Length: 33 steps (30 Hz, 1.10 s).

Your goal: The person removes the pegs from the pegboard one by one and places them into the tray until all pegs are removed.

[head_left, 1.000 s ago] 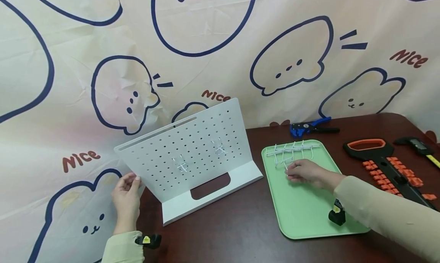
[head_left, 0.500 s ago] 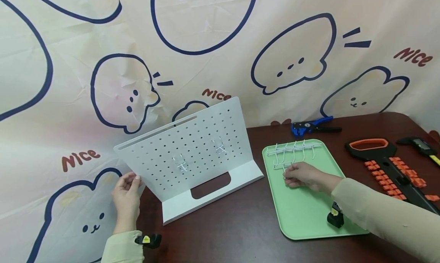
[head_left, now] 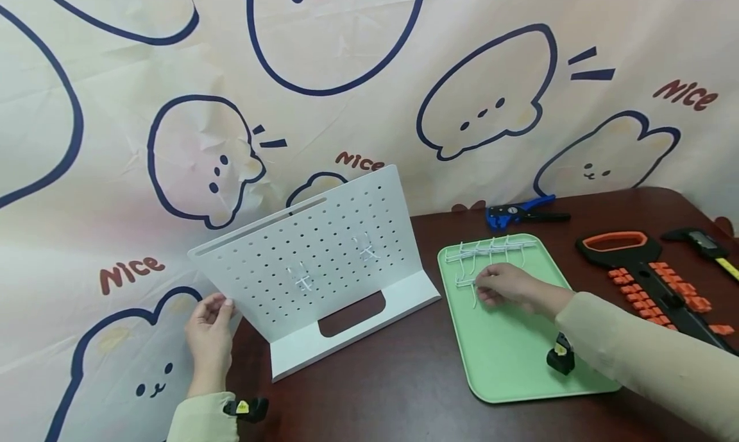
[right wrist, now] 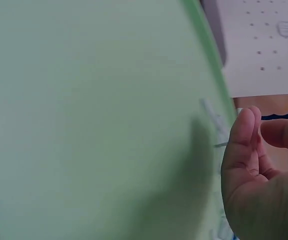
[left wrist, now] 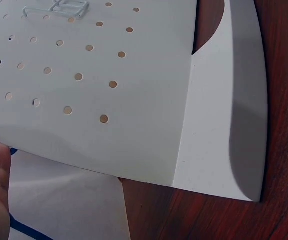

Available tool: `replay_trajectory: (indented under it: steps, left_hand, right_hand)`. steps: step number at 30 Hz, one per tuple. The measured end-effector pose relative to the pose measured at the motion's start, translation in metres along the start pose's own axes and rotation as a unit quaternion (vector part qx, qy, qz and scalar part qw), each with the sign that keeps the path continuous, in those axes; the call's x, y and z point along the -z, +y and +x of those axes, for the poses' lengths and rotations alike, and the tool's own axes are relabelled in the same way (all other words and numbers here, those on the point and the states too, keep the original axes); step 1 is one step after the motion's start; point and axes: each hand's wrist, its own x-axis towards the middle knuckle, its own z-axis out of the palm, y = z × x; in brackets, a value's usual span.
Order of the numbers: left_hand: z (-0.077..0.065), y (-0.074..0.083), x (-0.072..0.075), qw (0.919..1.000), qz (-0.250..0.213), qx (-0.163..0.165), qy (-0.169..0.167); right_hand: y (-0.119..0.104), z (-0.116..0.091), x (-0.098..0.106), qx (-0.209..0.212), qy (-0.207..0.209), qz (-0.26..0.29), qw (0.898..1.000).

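Note:
A white pegboard stand (head_left: 294,355) leans back on the dark table, with two white wire hooks mounted on it, a left one (head_left: 303,280) and a right one (head_left: 367,250). My left hand (head_left: 209,333) grips the board's left edge, thumb in front; the left wrist view catches only some fingers (left wrist: 0,170) at that edge. Over the upper left of a green tray (head_left: 519,358), my right hand (head_left: 508,285) pinches a white wire hook (head_left: 464,283), partly covered by its fingers. More white hooks (head_left: 491,253) lie in a row along the tray's far rim.
Behind the tray lies a blue and black hand tool (head_left: 508,214), apparently a wire stripper. To the right are a black tool holder with an orange-lined handle (head_left: 618,249), rows of orange pieces (head_left: 681,288) and a digital caliper (head_left: 701,240). A printed cloth hangs behind the table.
My right hand has shifted slightly up, and the hook in it now sits apart from the row, its prong pointing down. The left hand stays on the board's edge.

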Motion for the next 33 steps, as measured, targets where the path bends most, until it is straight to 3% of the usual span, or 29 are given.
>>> replay_trajectory:
  steps: [7, 13, 23, 33]
  left_hand:
    - [-0.002, 0.002, 0.000, 1.0000, 0.001, 0.002, 0.004]
    - [0.000, -0.002, -0.001, 0.9999, 0.004, 0.002, 0.011]
    - [0.002, -0.003, 0.000, 0.9998, -0.012, -0.008, 0.012]
    - [0.001, 0.000, 0.000, 0.9999, -0.012, -0.001, 0.009]
  right_hand:
    - [-0.031, 0.011, -0.003, 0.036, -0.011, 0.010, 0.999]
    - [-0.050, 0.026, -0.019, 0.054, -0.032, 0.021, 0.998]
    - [-0.075, 0.043, -0.059, 0.035, -0.046, 0.029, 0.998]
    - [-0.095, 0.054, -0.085, 0.023, -0.061, 0.129, 0.990]
